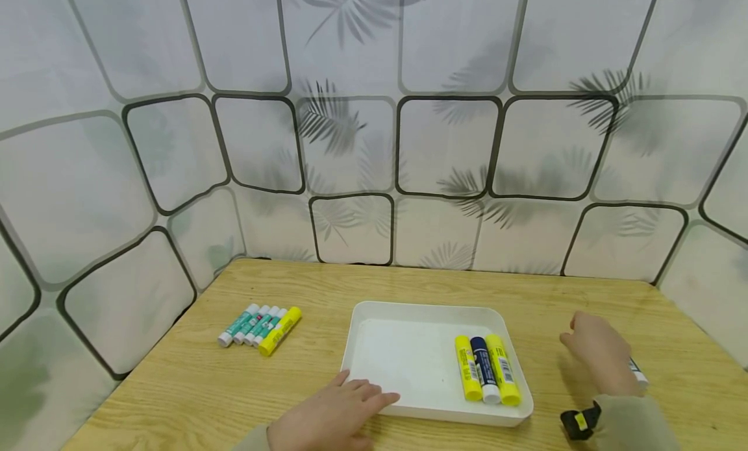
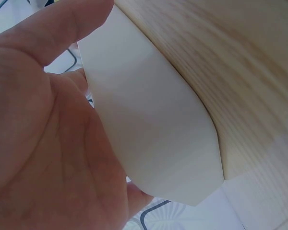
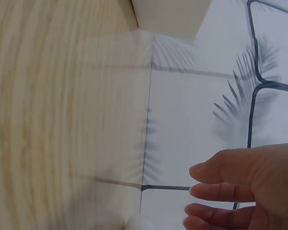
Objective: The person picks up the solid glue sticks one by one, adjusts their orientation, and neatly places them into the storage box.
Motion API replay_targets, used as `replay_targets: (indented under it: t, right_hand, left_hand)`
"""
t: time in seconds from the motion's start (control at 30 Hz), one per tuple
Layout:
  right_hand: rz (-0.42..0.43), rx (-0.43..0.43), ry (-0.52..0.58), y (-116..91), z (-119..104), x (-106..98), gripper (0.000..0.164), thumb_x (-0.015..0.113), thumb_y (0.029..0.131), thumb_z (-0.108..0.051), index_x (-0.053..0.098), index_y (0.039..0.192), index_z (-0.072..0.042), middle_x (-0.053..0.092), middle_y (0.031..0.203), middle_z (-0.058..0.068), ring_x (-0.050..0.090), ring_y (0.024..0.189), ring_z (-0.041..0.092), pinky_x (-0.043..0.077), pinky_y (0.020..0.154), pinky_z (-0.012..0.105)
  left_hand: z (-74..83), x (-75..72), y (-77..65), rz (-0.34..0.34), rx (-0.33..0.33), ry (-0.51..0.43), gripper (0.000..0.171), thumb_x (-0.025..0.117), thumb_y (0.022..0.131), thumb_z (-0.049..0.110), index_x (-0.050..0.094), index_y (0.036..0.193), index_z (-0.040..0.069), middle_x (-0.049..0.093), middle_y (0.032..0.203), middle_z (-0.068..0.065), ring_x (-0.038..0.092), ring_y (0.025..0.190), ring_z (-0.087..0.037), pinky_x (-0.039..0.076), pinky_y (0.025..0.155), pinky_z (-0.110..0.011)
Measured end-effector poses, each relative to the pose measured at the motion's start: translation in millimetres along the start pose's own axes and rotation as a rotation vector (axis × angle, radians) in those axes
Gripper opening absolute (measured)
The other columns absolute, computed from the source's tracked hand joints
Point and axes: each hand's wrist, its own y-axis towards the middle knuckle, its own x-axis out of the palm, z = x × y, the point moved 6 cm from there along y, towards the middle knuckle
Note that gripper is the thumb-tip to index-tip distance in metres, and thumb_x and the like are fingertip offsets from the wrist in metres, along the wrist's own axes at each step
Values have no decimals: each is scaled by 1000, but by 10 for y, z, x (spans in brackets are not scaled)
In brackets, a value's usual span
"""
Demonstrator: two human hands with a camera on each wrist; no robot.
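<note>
My left hand (image 1: 330, 415) rests on the near left rim of a white plastic tray (image 1: 403, 357), its fingers spread over the edge. In the left wrist view, the palm (image 2: 53, 143) faces the tray's outer wall (image 2: 149, 105). At the tray's right end lie a yellow glue stick (image 1: 468, 368), a navy glue stick with a white cap (image 1: 486, 370) and another yellow glue stick (image 1: 503, 370). My right hand (image 1: 602, 353) is over the table right of the tray, fingers loosely curled and holding nothing. A white-ended stick (image 1: 639, 375) shows beside its wrist, mostly hidden.
On the left of the wooden table (image 1: 280, 399), several green-and-white glue sticks (image 1: 248, 324) lie in a row beside a yellow glue stick (image 1: 280, 331). Patterned curtain (image 1: 362, 146) surrounds the back and sides. A black band (image 1: 580, 422) circles the right wrist.
</note>
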Motion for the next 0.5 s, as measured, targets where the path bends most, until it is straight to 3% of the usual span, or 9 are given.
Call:
replay_targets:
  t: [0.1,0.3,0.5]
  right_hand:
    - [0,21,7,-16,38,-22,36,56,82,-19,49,99,12,53,96,30,54,75,37,43,52,45]
    - [-31,83,37,-49,127,-13,23,52,84,-19,51,82,4,50,73,14,45,62,24,38,50,38]
    - [-51,131,20,-30,220,7,26,52,85,-21,54,85,5,53,77,19,48,66,25,40,53,42]
  left_hand:
    - [2,-3,1,3,2,5,58,61,81,38,37,132,27,48,119,10,44,109,-10,35,91,-47]
    - [4,-5,0,2,1,5,57,61,81,38,37,132,27,48,119,10,45,110,-10,35,91,-47]
    - [0,1,6,-5,-1,6,58,61,80,38,37,132,28,48,119,11,44,109,-10,35,91,-47]
